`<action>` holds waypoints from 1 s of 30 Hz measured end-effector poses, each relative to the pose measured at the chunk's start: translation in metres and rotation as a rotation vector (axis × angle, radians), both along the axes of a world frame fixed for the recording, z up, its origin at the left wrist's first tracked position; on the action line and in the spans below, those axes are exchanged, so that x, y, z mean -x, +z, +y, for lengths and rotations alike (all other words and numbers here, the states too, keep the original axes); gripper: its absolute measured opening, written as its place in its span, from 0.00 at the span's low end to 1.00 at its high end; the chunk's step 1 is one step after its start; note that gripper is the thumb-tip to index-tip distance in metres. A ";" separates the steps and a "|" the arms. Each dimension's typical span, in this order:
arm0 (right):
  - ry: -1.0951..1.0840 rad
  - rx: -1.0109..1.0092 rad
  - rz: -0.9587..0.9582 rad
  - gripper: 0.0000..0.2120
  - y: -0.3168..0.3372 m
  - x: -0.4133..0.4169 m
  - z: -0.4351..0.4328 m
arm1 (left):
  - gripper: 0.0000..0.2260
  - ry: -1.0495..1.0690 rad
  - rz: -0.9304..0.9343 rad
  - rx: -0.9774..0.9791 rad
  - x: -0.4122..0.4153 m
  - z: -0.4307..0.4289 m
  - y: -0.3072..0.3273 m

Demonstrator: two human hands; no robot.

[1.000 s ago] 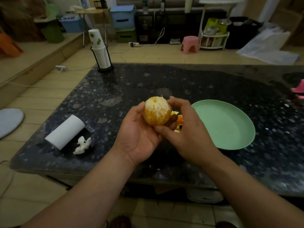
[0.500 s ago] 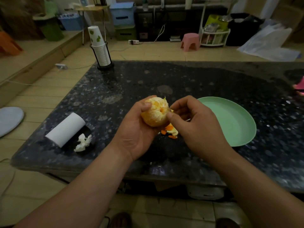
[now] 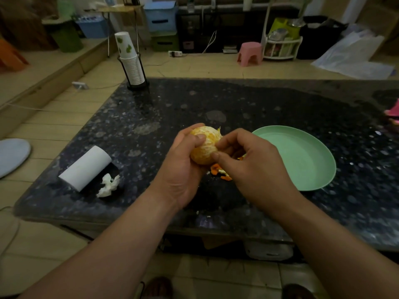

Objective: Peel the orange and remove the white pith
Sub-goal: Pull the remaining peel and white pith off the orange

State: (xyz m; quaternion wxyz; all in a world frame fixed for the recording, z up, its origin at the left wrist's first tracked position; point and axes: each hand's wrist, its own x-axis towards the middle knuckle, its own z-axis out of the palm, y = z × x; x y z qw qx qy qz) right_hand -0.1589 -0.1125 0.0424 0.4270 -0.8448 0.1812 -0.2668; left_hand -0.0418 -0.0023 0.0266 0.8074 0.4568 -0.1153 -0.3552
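right fingers (image 3: 217, 144): thumb and forefinger tips curled in onto the orange (image 3: 204, 147), set as for a pinch on its right flank. Other fingers are folded behind. Can't tell if a pith strand is between the tips.
left fingers (image 3: 199, 138): wrapped round the fruit from the left, thumb pressed on top. This is the holding side.
orange: held in the air between both hands, above the near-middle of the counter (image 3: 237, 108). The rind looks fully off, with pale pith patches on the segments.
key relation: the fruit lies directly left of the right hand (image 3: 257, 167), touching its fingertips, so I judge the pull goes right and down, away from the left hand (image 3: 181, 169).
axis: near round. A small ragged tuft at the upper right probably marks one pole, tipped away from the camera.
step: pith picking, late in the task, by my reading.
peel scraps (image 3: 220, 172): on the counter just below the hands, partly hidden by the right one.
plate (image 3: 323, 180): green, just right of the right hand, nothing visible in it.
room: bare counter beyond the hands. The near edge is close under the wrists.
left side: paper roll (image 3: 85, 168) and crumpled tissue (image 3: 109, 184), well apart from the hands.
risk: squeezing too hard could burst a segment.
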 end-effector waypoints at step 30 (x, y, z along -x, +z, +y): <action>0.141 0.184 0.073 0.06 -0.005 0.005 -0.009 | 0.26 -0.014 0.336 0.048 -0.004 -0.001 0.004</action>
